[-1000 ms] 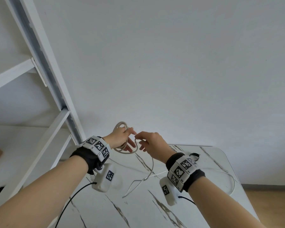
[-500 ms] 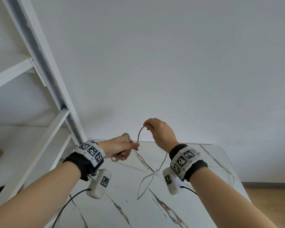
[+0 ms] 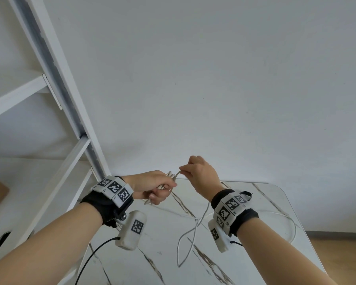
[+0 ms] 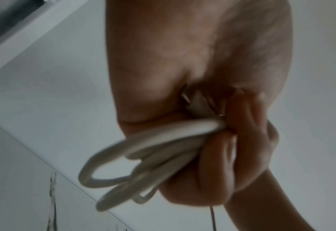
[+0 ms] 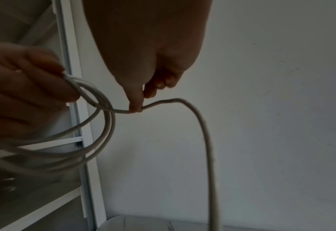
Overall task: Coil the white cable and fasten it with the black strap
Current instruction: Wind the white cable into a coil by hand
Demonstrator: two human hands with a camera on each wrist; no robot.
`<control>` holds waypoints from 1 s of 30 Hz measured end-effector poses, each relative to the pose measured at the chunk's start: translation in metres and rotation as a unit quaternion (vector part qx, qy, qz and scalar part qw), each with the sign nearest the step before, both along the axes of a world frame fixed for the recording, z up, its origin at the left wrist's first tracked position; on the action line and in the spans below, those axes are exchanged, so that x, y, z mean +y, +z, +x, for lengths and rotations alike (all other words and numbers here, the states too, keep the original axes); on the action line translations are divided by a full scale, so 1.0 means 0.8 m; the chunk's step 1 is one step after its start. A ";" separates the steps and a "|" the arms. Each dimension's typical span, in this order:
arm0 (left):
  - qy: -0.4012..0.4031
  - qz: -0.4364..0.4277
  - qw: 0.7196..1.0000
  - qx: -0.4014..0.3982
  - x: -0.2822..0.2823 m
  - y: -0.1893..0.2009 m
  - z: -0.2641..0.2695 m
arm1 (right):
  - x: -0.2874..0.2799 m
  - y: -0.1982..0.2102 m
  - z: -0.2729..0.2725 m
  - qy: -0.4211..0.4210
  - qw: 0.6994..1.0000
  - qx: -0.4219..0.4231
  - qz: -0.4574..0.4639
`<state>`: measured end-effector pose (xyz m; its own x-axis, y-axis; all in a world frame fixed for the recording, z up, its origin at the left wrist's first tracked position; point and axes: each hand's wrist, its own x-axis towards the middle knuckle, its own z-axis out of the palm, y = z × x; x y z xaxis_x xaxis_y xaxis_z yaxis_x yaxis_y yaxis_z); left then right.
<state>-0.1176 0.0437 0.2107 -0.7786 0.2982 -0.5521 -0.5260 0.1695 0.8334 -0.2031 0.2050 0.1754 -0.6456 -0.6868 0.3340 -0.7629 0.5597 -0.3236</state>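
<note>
My left hand grips a small coil of white cable above the table's far edge; in the left wrist view several loops stick out of the curled fingers. Just right of it, my right hand pinches the same cable between thumb and forefinger, close to the coil. From the pinch the loose cable hangs down to the table and trails off right. A black loop, possibly the strap, lies on the table behind my right wristband, partly hidden.
The white marble-pattern table stands against a plain white wall. A white shelf unit rises at the left, close to my left hand. A black wire runs from my left wrist camera.
My right hand lifted a length of cable up from beside the coil and now brings it back toward the left hand. The slack on the table was drawn closer. The left hand dropped slightly.
</note>
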 end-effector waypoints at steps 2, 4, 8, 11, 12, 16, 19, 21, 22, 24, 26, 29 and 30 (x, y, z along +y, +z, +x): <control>0.013 0.014 1.000 0.007 0.001 0.002 -0.001 | -0.002 -0.005 0.005 0.004 0.999 -0.041 0.005; 0.029 0.030 0.999 0.020 0.003 0.004 -0.002 | -0.003 -0.010 0.009 0.013 0.998 -0.058 -0.003; 0.038 0.076 0.996 0.033 0.007 0.003 -0.002 | -0.004 -0.018 0.014 0.027 0.999 -0.035 -0.011; 0.044 0.107 0.993 0.034 0.007 0.002 0.000 | -0.005 -0.023 0.014 0.025 1.000 -0.008 -0.014; 0.045 0.116 0.992 0.033 0.006 0.002 0.001 | -0.005 -0.025 0.014 0.025 0.999 0.005 -0.020; 0.055 0.131 0.989 0.034 0.003 0.002 0.003 | -0.006 -0.024 0.016 0.022 0.998 0.060 -0.022; 0.072 0.102 0.992 0.035 0.004 0.004 0.002 | -0.003 -0.024 0.015 -0.011 0.997 0.054 -0.052; 0.072 0.062 0.995 0.016 0.005 0.002 0.003 | 0.000 -0.023 0.011 -0.046 0.994 0.044 -0.084; 0.062 0.047 0.997 0.003 0.007 0.000 0.005 | 0.000 -0.021 0.010 -0.057 0.994 0.036 -0.090; 0.033 0.037 0.999 -0.022 0.011 -0.003 0.008 | -0.003 -0.020 0.009 -0.053 0.995 0.015 -0.085; 0.013 0.056 0.998 -0.032 0.015 -0.002 0.010 | -0.007 -0.023 0.012 -0.033 0.997 -0.025 -0.060; 0.023 0.106 0.993 -0.034 0.014 0.006 0.007 | -0.013 -0.028 0.016 -0.035 0.991 -0.119 -0.043; 0.029 0.120 0.992 -0.035 0.012 0.008 0.005 | -0.014 -0.026 0.019 -0.040 0.987 -0.147 -0.047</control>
